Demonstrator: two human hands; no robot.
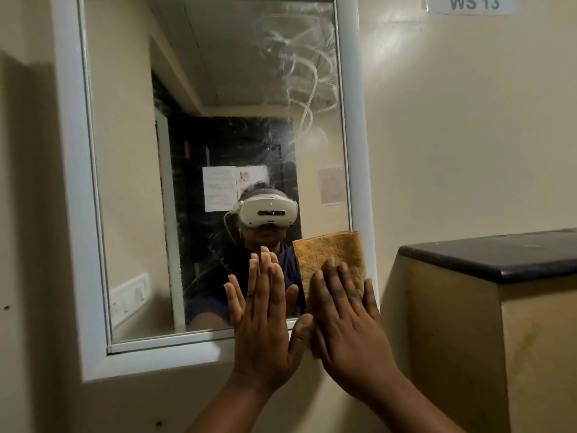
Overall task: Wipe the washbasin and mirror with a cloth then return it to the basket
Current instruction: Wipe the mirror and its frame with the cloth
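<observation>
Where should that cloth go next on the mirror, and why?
Probably up and to the left across the glass. The right hand presses the cloth flat at the lower right corner of the mirror, partly over the frame, while swirly smears show on the upper right and streaks mark the middle.
</observation>
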